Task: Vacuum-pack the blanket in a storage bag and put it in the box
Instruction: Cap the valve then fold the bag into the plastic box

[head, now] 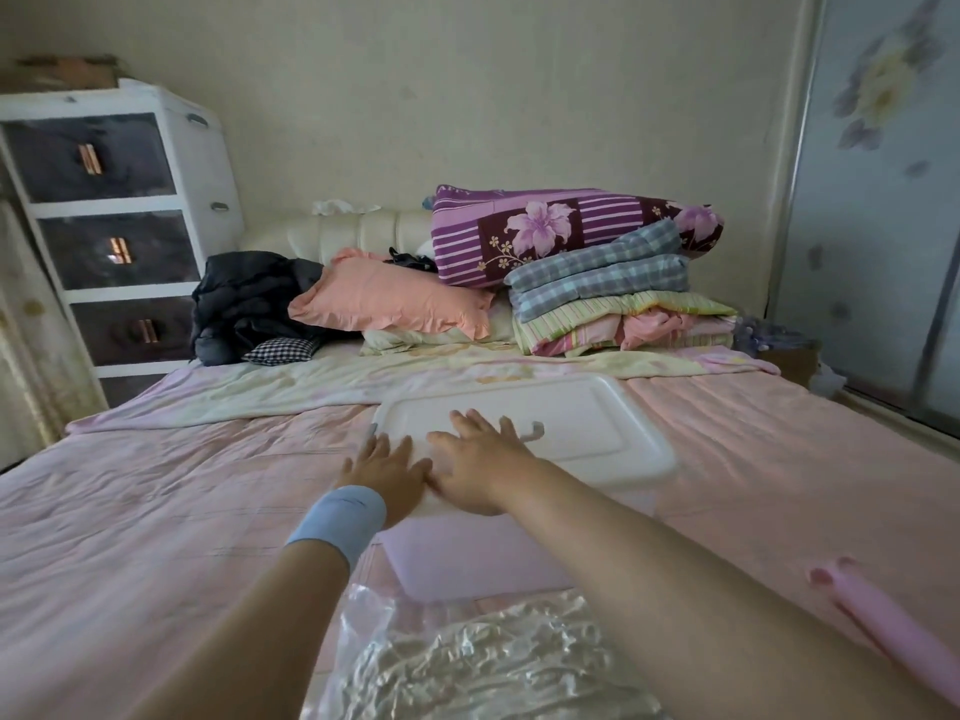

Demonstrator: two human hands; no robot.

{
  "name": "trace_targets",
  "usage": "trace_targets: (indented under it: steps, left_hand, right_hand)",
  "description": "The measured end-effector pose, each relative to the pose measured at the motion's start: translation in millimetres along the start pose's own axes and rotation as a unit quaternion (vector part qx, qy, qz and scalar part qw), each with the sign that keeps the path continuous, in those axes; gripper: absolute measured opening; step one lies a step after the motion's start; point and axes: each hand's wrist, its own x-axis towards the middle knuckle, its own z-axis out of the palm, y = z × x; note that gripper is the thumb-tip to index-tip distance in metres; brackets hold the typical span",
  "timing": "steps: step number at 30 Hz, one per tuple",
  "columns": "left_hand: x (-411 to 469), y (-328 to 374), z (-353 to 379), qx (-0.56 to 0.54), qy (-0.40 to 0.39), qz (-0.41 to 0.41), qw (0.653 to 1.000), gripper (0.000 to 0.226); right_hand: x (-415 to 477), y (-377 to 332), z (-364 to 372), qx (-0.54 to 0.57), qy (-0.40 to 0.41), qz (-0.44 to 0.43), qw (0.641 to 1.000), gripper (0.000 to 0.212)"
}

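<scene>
Blanket [483, 667] is not in my grip. My left hand [387, 472], with the pale blue wristband [340, 522], and my right hand [475, 465] both lie flat with fingers straight and spread, holding nothing. They are pressed side by side on the near edge of the white rectangular plastic lid [582, 423]. That lid sits on the pale lilac translucent storage box [467, 556], which stands on the pink quilted bed cover [182, 511]. Nearer to me, under my forearms, the blanket lies on the bed inside the crinkled clear plastic storage bag [363, 621], just in front of the box and outside it. The bag's tight wrinkles suggest to me that the air is already out, and a pink tube [893, 621], which I take for the pump, lies beside it. By my reckoning the packing is done; opening the lid, loading the bag and closing up remain.
</scene>
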Motion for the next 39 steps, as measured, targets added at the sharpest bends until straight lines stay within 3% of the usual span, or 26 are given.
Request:
trace_targets:
  steps: [4, 8, 11, 17, 19, 21, 23, 29, 33, 36, 39]
  left_hand:
    - [-3.0, -12.0, -10.9, -0.119, 0.114, -0.021, 0.986, 0.04]
    - [12.3, -28.8, -13.6, -0.268, 0.077, -0.102, 0.955, 0.039]
    - [20.0, -31.7, -8.7, -0.372, 0.118, -0.141, 0.91, 0.034]
    - [19.2, -31.6, -0.6, -0.395, 0.12, -0.213, 0.886, 0.044]
    - [18.7, -33.2, -0.3, -0.374, 0.118, -0.216, 0.894, 0.042]
    - [19.0, -30.5, 0.3, -0.316, 0.172, -0.169, 0.918, 0.03]
    - [14.5, -24.6, 0.6, -0.275, 0.198, -0.12, 0.933, 0.034]
    - [2.1, -23.5, 3.5, -0.222, 0.032, -0.071, 0.972, 0.064]
    - [-10.4, -11.4, -6.8, -0.086, 0.037, -0.059, 0.994, 0.068]
    - [-30.3, 17.1, -21.6, -0.057, 0.067, 0.051, 0.995, 0.064]
    - [-43.6, 47.5, -30.0, -0.055, -0.008, 0.119, 0.991, 0.068]
  right_hand:
    - [8.3, -16.6, 10.1, 0.001, -0.018, 0.007, 1.0, 0.055]
    - [3.1, -13.3, 17.9, 0.004, -0.003, -0.001, 1.0, 0.055]
    - [-0.1, -10.8, 22.8, -0.007, 0.002, -0.002, 1.0, 0.057]
    - [-2.0, -13.5, 26.0, -0.011, 0.006, -0.006, 1.0, 0.058]
    - [-3.3, -14.5, 27.1, -0.013, 0.005, -0.007, 1.0, 0.058]
    - [-4.1, -14.0, 26.6, -0.013, 0.005, -0.007, 1.0, 0.057]
    - [-3.7, -12.8, 25.3, -0.01, 0.005, -0.008, 1.0, 0.057]
    - [-5.6, -12.9, 26.1, 0.029, 0.01, -0.006, 1.0, 0.055]
    - [-24.3, -3.9, 10.7, 0.078, 0.025, -0.017, 0.997, 0.056]
    - [-48.2, 19.5, 1.5, 0.003, 0.022, -0.021, 1.0, 0.068]
    - [-71.9, 56.2, -3.5, -0.05, -0.023, 0.036, 0.998, 0.083]
